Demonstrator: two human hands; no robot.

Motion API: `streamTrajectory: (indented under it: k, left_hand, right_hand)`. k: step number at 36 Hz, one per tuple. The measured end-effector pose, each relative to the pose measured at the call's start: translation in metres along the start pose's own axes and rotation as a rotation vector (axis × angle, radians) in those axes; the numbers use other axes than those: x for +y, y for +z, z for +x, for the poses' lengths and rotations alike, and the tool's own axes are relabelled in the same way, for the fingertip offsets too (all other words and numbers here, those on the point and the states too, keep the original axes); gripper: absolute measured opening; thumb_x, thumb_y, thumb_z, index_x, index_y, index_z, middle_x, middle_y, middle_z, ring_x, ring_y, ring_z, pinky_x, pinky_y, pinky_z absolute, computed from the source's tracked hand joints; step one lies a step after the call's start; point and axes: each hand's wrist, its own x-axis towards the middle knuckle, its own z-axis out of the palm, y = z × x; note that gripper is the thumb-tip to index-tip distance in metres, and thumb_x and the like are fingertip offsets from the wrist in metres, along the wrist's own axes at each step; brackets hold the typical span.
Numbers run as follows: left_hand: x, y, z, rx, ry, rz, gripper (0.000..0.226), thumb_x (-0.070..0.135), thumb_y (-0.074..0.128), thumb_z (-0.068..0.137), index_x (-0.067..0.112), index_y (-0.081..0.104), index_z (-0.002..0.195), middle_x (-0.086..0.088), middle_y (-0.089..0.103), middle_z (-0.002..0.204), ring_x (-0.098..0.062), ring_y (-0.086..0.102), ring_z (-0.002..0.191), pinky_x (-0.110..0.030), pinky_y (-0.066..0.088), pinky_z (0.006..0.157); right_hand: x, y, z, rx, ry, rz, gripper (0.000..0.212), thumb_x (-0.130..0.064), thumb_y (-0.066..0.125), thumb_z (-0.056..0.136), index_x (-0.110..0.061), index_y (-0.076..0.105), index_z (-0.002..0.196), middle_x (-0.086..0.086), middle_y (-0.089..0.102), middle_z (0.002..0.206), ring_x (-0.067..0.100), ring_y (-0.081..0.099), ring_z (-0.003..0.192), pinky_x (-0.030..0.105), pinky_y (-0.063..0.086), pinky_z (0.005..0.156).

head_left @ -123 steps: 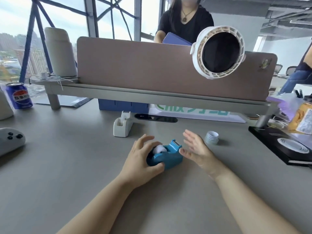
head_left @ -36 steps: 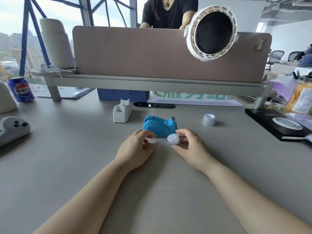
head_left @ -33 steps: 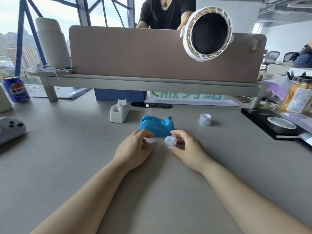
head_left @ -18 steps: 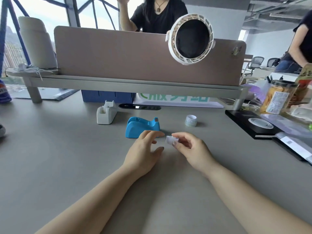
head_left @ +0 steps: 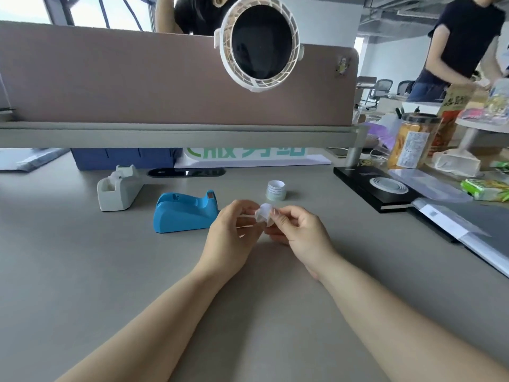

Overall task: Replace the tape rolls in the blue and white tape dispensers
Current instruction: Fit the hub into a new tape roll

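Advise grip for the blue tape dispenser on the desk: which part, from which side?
I'd take the blue tape dispenser across its two flat side walls at the tall rounded rear end, coming from above. It stands upright on the desk, apart from other things, so both walls look free; the low end carries the cutter, best avoided.

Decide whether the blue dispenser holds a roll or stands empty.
Empty, it seems: nothing shows in the top of the blue dispenser. The left hand and right hand pinch a small roll to its right.
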Motion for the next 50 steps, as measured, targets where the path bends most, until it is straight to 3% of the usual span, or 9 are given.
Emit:
streamTrajectory:
  k: [8, 12, 18, 21, 24, 28, 37, 46, 50]
  left_hand:
    - [0.000, -0.001, 0.001, 0.016, -0.006, 0.025, 0.021, 0.013, 0.069, 0.082, 0.022, 0.061, 0.100, 0.000, 0.063, 0.107, 0.001, 0.066, 0.083, -0.006, 0.048, 0.072]
    - [0.004, 0.000, -0.001, 0.024, -0.015, 0.034, 0.018, 0.014, 0.072, 0.080, 0.022, 0.061, 0.091, 0.000, 0.062, 0.103, -0.001, 0.067, 0.082, -0.005, 0.045, 0.068]
    - [0.000, 0.007, 0.011, 0.087, -0.025, 0.159, 0.015, 0.011, 0.069, 0.080, 0.021, 0.057, 0.080, 0.000, 0.057, 0.095, -0.002, 0.062, 0.078, 0.001, 0.039, 0.063]
    - [-0.007, 0.016, 0.026, 0.105, -0.058, 0.158, 0.018, 0.015, 0.067, 0.081, 0.022, 0.052, 0.088, 0.002, 0.061, 0.097, -0.009, 0.062, 0.081, -0.006, 0.042, 0.065]
    - [-0.009, 0.029, 0.039, 0.088, -0.085, 0.168, 0.023, 0.019, 0.067, 0.082, 0.021, 0.048, 0.096, 0.006, 0.062, 0.098, -0.014, 0.061, 0.084, -0.023, 0.047, 0.072]
    - [-0.014, 0.043, 0.058, 0.042, -0.109, 0.229, 0.029, 0.021, 0.063, 0.085, 0.020, 0.046, 0.108, 0.005, 0.064, 0.105, -0.015, 0.061, 0.089, -0.027, 0.046, 0.077]
    - [-0.023, 0.048, 0.067, 0.009, -0.092, 0.401, 0.039, 0.032, 0.059, 0.086, 0.027, 0.044, 0.123, 0.009, 0.058, 0.125, -0.017, 0.055, 0.111, -0.036, 0.047, 0.088]
    - [-0.017, 0.042, 0.058, 0.055, 0.054, 0.295, 0.050, 0.032, 0.072, 0.077, 0.029, 0.051, 0.121, 0.008, 0.054, 0.123, -0.013, 0.054, 0.109, -0.032, 0.047, 0.090]
    - [-0.015, 0.044, 0.060, 0.070, 0.073, 0.285, 0.042, 0.028, 0.071, 0.079, 0.026, 0.053, 0.117, 0.009, 0.056, 0.116, -0.013, 0.055, 0.105, -0.030, 0.047, 0.087]
  right_hand:
    - [-0.001, 0.001, -0.002, 0.005, -0.036, -0.028, 0.017, -0.022, 0.059, 0.091, -0.007, 0.064, 0.084, 0.006, 0.068, 0.077, 0.016, 0.065, 0.074, 0.021, 0.054, 0.068]
    - [0.001, 0.000, -0.001, 0.008, -0.030, -0.061, 0.014, -0.025, 0.065, 0.086, -0.012, 0.065, 0.085, 0.017, 0.071, 0.084, 0.018, 0.064, 0.078, 0.035, 0.054, 0.080]
    - [0.004, -0.010, 0.020, 0.135, -0.036, -0.151, 0.015, -0.033, 0.072, 0.078, -0.020, 0.065, 0.079, -0.003, 0.070, 0.080, 0.011, 0.062, 0.077, 0.032, 0.050, 0.079]
    - [0.007, -0.023, 0.037, 0.256, -0.042, -0.173, 0.013, -0.028, 0.073, 0.078, -0.026, 0.061, 0.083, -0.007, 0.069, 0.089, 0.012, 0.064, 0.085, 0.026, 0.046, 0.077]
    - [0.011, -0.029, 0.050, 0.309, -0.025, -0.177, 0.029, -0.027, 0.075, 0.076, -0.025, 0.056, 0.098, -0.003, 0.065, 0.102, 0.013, 0.061, 0.093, 0.025, 0.044, 0.078]
    - [0.012, -0.031, 0.063, 0.333, -0.022, -0.185, 0.037, -0.027, 0.074, 0.077, -0.021, 0.057, 0.109, -0.003, 0.064, 0.107, 0.012, 0.060, 0.096, 0.023, 0.042, 0.079]
    - [0.013, -0.033, 0.068, 0.268, -0.010, -0.196, 0.044, -0.030, 0.069, 0.082, -0.020, 0.053, 0.122, -0.007, 0.061, 0.112, 0.010, 0.057, 0.102, 0.021, 0.040, 0.081]
    - [0.007, -0.027, 0.059, 0.133, -0.017, -0.209, 0.032, -0.036, 0.068, 0.082, -0.021, 0.057, 0.109, -0.014, 0.067, 0.091, -0.014, 0.060, 0.072, 0.000, 0.041, 0.059]
    - [0.008, -0.027, 0.060, 0.090, -0.008, -0.219, 0.029, -0.036, 0.067, 0.083, -0.019, 0.059, 0.106, -0.014, 0.068, 0.089, -0.016, 0.060, 0.069, 0.000, 0.040, 0.058]
